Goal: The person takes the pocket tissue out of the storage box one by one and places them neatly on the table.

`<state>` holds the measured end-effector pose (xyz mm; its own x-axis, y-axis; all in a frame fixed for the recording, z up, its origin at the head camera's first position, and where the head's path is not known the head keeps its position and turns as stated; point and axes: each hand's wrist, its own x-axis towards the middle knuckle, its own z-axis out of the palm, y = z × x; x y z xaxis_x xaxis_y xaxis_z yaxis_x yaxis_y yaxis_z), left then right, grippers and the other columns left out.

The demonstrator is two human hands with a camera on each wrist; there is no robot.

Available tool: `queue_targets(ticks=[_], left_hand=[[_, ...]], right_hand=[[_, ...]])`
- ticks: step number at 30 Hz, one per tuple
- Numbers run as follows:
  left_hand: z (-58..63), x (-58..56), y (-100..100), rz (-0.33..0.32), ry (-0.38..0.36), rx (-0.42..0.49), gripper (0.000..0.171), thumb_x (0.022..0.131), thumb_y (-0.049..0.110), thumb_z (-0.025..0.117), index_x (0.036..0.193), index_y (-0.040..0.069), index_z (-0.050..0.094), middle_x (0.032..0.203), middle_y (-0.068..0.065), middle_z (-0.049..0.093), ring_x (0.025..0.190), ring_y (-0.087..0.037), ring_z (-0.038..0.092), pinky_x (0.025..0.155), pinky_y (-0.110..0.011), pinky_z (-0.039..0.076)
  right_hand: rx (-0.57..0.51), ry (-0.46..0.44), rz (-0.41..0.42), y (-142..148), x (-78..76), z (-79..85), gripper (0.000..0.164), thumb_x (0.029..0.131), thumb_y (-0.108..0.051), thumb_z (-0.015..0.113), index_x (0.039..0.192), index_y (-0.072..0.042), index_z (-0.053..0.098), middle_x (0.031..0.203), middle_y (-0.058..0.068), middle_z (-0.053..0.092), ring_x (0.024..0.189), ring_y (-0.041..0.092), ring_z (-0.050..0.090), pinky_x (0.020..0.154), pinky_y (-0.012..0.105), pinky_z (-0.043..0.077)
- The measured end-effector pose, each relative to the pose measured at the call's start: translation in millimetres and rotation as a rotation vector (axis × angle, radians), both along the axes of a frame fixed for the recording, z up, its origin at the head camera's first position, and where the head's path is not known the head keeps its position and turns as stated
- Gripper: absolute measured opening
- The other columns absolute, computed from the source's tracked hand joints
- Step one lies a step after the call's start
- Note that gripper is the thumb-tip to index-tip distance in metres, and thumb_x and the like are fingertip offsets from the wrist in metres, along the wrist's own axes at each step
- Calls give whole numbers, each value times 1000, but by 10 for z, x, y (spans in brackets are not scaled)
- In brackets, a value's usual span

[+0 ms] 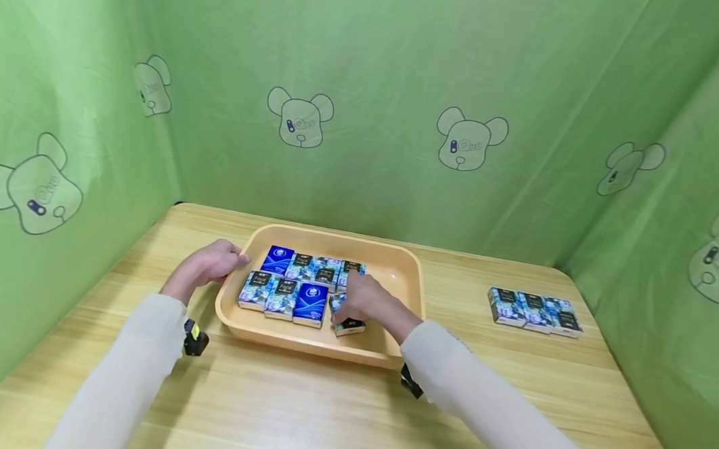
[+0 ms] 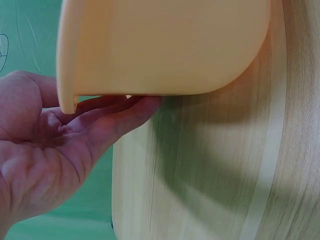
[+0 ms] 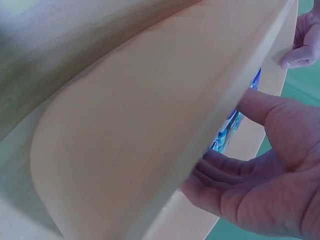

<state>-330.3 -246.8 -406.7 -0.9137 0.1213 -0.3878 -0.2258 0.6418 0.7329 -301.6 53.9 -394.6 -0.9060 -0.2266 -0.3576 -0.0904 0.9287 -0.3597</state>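
Observation:
A peach-coloured plastic tray (image 1: 310, 348) holds several small tissue packs in two rows. Most are floral with black label bands, while a dark blue pack (image 1: 277, 259) lies in the back row and a second blue pack (image 1: 310, 305) in the front row. My left hand (image 1: 216, 260) grips the tray's left rim, thumb over the edge and fingers along the outer wall (image 2: 165, 55). Inside the tray, my right hand (image 1: 364, 298) holds a floral tissue pack (image 1: 350, 329) between thumb and fingers at the right end of the front row. The tray wall (image 3: 125, 110) mostly hides this pack in the right wrist view.
Three floral tissue packs (image 1: 534, 311) lie side by side on the wooden table (image 1: 301, 404), right of the tray. A green curtain (image 1: 381, 42) with bear-head prints encloses the table at the back and both sides.

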Motion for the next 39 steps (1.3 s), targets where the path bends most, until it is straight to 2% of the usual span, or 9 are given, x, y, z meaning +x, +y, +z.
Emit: queue_targets(ticks=[2,6,11,14,19,23,26,31,39], left_hand=[[-1,-1,1,-1,0,3,45,107,21,44,136,-13,51,111,-22,69,89,-19,70,80,-29,60],[-4,-2,2,-2,-2,6,45,107,21,44,136,-13,52,111,-22,69,89,-19,70,80,-29,60],[11,-2,-1,-3,0,-2,45,107,21,44,136,-13,52,109,-21,70,88,-20,69,78,-28,59],[16,4,-7,-6,1,2,45,107,20,43,136,-14,51,110,-22,70,88,-20,70,79,-29,59],[23,14,-5,-5,-4,14,44,108,20,44,136,-14,51,111,-23,70,89,-21,71,80,-30,60],[30,17,3,-5,-3,16,44,108,20,44,135,-14,52,110,-23,70,88,-20,70,79,-29,59],[24,14,5,-4,-1,22,44,108,20,44,135,-14,52,110,-23,69,88,-20,70,78,-29,59],[19,13,12,-4,-7,41,45,108,19,43,136,-15,50,113,-25,69,90,-21,71,81,-31,60],[33,15,10,-4,-9,23,45,108,20,43,136,-14,51,112,-23,69,90,-21,70,81,-31,60]], right_hand=[[9,-7,7,-1,8,10,110,74,-24,92,156,5,24,144,25,52,92,25,61,73,33,58],[46,-6,43,-6,8,23,106,71,-16,92,154,4,29,139,23,56,94,24,61,75,31,58],[40,-4,81,-9,11,25,86,67,-1,88,141,0,45,124,18,62,91,24,63,69,31,59],[24,-10,65,-18,20,19,93,68,-4,89,146,2,39,127,19,61,87,23,62,70,31,59],[45,2,24,-22,48,-1,113,71,-24,94,154,8,23,122,20,63,82,21,61,76,31,58],[54,14,17,-4,66,-5,108,71,-26,94,151,7,31,123,20,64,86,21,61,85,35,59],[63,26,27,9,60,-17,101,71,-26,94,148,6,38,121,19,64,87,21,61,86,35,59],[48,28,25,34,50,-35,91,71,-24,93,142,6,45,107,15,65,80,20,62,73,30,58],[5,23,11,61,50,-48,81,73,-22,92,136,5,49,103,13,65,75,19,63,66,28,57]])
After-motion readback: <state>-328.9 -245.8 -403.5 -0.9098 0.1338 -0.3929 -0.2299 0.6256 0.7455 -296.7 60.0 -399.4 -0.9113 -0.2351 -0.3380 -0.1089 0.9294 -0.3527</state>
